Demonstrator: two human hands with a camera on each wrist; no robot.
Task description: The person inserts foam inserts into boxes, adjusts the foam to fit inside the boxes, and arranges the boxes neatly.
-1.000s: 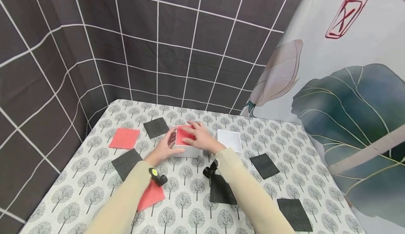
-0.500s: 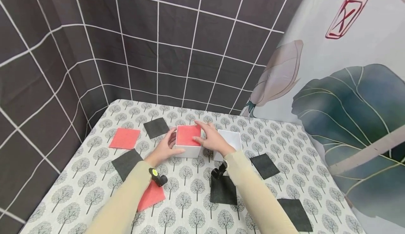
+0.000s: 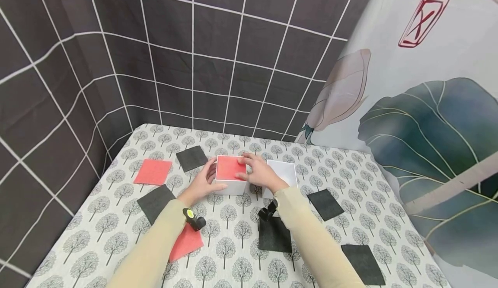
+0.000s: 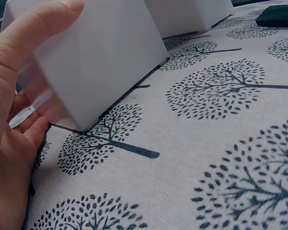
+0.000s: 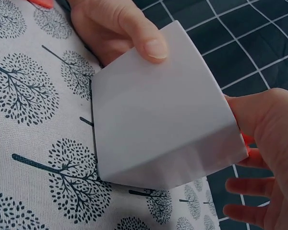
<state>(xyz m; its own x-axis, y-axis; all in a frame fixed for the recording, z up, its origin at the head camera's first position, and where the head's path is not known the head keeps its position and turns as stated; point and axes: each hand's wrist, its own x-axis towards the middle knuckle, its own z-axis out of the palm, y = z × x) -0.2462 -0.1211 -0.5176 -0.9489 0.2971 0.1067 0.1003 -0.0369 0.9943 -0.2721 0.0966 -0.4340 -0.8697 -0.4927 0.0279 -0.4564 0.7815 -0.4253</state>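
A white square box [image 3: 229,188] stands on the tree-print tablecloth with a red square cloth [image 3: 226,168] lying flat in its open top. My left hand [image 3: 201,186] grips the box at its left, thumb [image 4: 43,24] across the front wall and fingers bent around the side. Over the right edge of the box is my right hand [image 3: 260,174]; its thumb and fingertips touch the red cloth near the rim. In the right wrist view, its lower fingers [image 5: 249,187] extend loosely beside the box wall, and a little red shows behind the thumb.
A second white box [image 3: 285,170] stands just right of the first, partly behind my right hand. Black squares [image 3: 325,204] lie spread on both sides. Red squares [image 3: 153,171] lie at the left and under my left forearm. A dark gridded curtain [image 3: 218,76] hangs behind.
My right hand drew back from over the red cloth to the box's right edge, then its fingers came slightly in over the cloth again. The left hand kept its hold.
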